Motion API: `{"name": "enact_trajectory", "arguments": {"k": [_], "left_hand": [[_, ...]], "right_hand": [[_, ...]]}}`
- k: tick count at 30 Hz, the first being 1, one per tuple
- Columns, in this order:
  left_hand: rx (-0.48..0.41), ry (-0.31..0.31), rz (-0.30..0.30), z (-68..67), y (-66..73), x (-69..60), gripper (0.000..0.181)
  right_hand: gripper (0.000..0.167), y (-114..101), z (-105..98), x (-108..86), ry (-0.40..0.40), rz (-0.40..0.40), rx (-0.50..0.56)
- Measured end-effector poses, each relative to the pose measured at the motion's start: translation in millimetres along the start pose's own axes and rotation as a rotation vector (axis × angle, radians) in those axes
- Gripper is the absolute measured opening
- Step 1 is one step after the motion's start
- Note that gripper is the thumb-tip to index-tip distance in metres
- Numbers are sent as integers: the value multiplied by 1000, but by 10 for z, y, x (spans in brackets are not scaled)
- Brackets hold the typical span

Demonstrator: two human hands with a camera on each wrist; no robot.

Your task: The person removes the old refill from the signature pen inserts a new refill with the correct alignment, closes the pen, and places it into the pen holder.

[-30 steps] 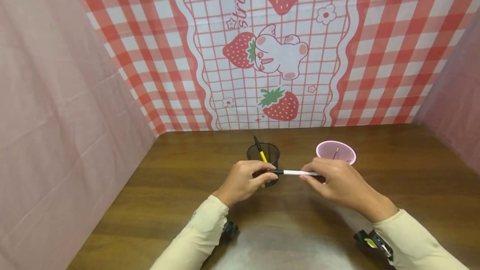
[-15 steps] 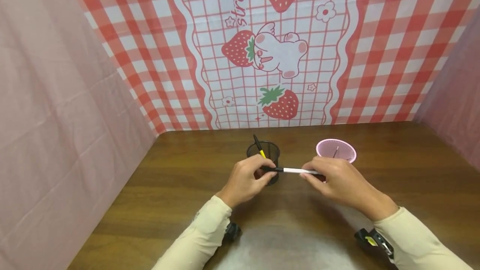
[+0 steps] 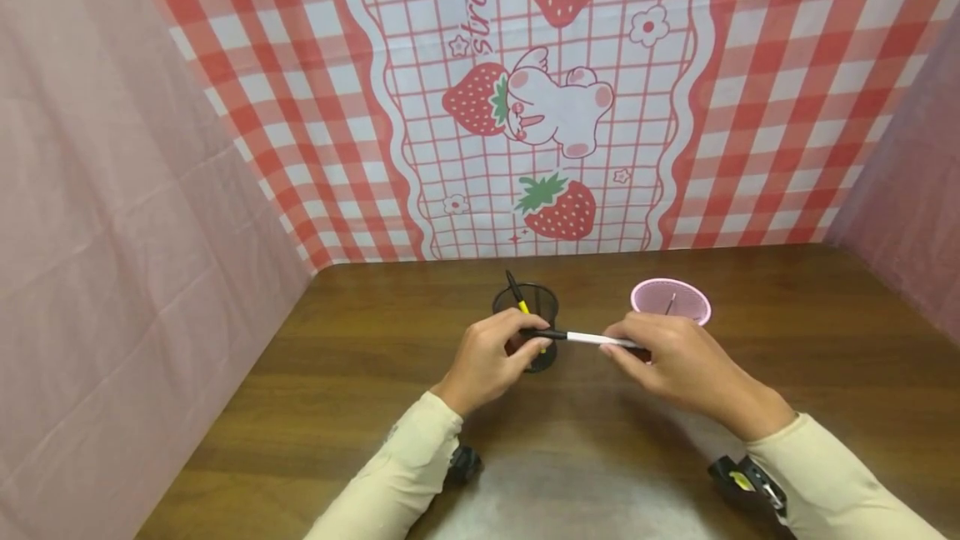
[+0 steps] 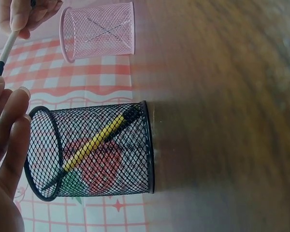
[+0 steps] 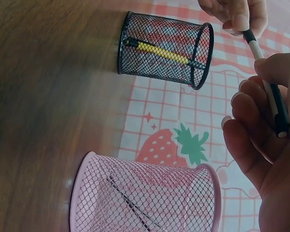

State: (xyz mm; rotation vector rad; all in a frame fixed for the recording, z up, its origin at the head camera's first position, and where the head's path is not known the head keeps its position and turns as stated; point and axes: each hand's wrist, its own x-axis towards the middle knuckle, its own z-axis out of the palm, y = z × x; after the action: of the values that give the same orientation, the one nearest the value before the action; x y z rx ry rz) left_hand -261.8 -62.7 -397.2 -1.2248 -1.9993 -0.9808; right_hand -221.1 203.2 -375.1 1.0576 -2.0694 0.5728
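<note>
My left hand [image 3: 491, 354] pinches the black end of a white and black pen [image 3: 587, 338] between thumb and fingers. Around the pen's white barrel, near its other black end, my right hand [image 3: 678, 362] keeps a grip. The pen spans level between both hands, above the table. Behind the left hand stands a black mesh pen cup [image 4: 147, 145], holding a yellow and black pen [image 4: 93, 145] that leans inside. Beyond the right hand is a pink mesh pen cup [image 5: 217, 193] with thin dark sticks [image 5: 128, 203] in it.
The cups stand apart on a brown wooden table [image 3: 337, 407]. A red and white checked strawberry cloth [image 3: 555, 107] hangs behind. Plain pink cloth [image 3: 135, 232] closes the left side, with more cloth [image 3: 907, 190] at the right.
My left hand has risen slightly with the pen's black end, so the pen tilts a little. My right hand stays nearly still, and both cups stay put.
</note>
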Motion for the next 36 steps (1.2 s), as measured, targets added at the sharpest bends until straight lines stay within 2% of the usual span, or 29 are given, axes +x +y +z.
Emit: {"name": "enact_trajectory", "arguments": {"k": [4,9,11,16,20,25,32,36], "left_hand": [[-2,-2,-6,9,-5,-20,19],[-16,7,1,13,-15,-36,16],[-17,8,2,11,-17,-38,15],[-20,-7,-4,8,-17,-34,12],[-37,-31,-22,6,-15,-25,11],[-46,-59,-43,0,-16,-10,11],[-42,-69,-61,-1,-6,-9,27],[-48,-65,-43,15,-4,0,32]], "right_hand": [[41,-5,-2,-6,-16,13,-11],[17,-3,-7,-12,-47,34,-12],[13,-4,-5,-12,-48,35,-8],[19,-8,-2,-17,-39,28,1],[10,-11,-23,-11,-51,33,16],[18,-8,-44,-1,-65,36,25],[16,-2,-43,11,-70,30,18],[16,-2,-47,17,-72,27,8]]}}
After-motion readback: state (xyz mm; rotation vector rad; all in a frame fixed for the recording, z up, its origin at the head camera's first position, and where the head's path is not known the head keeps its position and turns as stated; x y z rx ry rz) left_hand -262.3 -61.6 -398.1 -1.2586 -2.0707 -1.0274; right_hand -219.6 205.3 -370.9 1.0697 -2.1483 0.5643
